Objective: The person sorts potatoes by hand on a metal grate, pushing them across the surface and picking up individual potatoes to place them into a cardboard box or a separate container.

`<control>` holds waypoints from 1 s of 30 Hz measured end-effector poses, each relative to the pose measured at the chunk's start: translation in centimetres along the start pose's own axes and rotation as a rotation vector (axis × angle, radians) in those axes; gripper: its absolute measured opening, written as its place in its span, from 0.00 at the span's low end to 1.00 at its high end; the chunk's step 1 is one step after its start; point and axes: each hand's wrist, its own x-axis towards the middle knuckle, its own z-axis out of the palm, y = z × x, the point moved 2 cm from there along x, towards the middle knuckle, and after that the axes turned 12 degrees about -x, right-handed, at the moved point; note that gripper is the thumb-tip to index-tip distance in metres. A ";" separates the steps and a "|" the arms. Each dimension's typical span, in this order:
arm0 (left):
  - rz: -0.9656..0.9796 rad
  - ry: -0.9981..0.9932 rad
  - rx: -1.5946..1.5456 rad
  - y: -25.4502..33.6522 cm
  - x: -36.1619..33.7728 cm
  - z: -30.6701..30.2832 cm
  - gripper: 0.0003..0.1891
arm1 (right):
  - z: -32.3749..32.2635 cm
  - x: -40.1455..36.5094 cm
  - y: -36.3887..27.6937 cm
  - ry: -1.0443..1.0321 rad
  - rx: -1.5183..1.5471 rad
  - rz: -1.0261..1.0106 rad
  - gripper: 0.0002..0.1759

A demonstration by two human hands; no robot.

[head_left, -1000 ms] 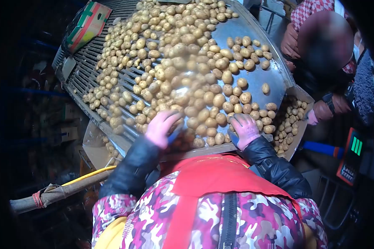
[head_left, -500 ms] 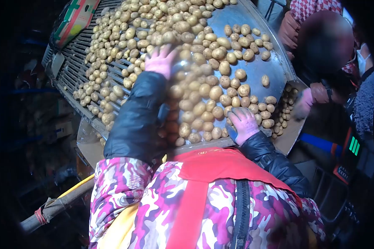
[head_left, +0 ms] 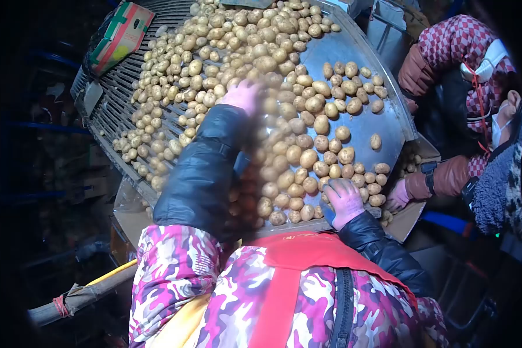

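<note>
Many potatoes [head_left: 321,124] lie on a metal table [head_left: 383,124] whose left part is a slatted grate [head_left: 168,100]. My left hand [head_left: 245,97], in a pink glove, reaches far over the heap and rests on or just above the potatoes, slightly blurred. Its fingers are spread. At the near right edge, my right hand [head_left: 344,202], in a pink and blue glove, lies against the potatoes with its fingers loosely stretched out. Neither hand visibly holds a potato.
A co-worker [head_left: 446,64] stands at the right, a gloved hand [head_left: 398,196] over a cardboard box [head_left: 426,152] with potatoes. A printed carton [head_left: 122,37] sits at the upper left, and a wrapped pole [head_left: 84,300] lies at the lower left.
The view has shifted, so the table appears lower and farther right. The co-worker's hand has moved down into the box, and that person leans differently. My hands keep nearly the same places over the potatoes.
</note>
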 end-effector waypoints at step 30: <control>-0.323 1.124 -2.445 -3.0 -27.9 -2.2 0.14 | 3.4 -1.7 1.3 -0.018 -0.121 -0.055 0.25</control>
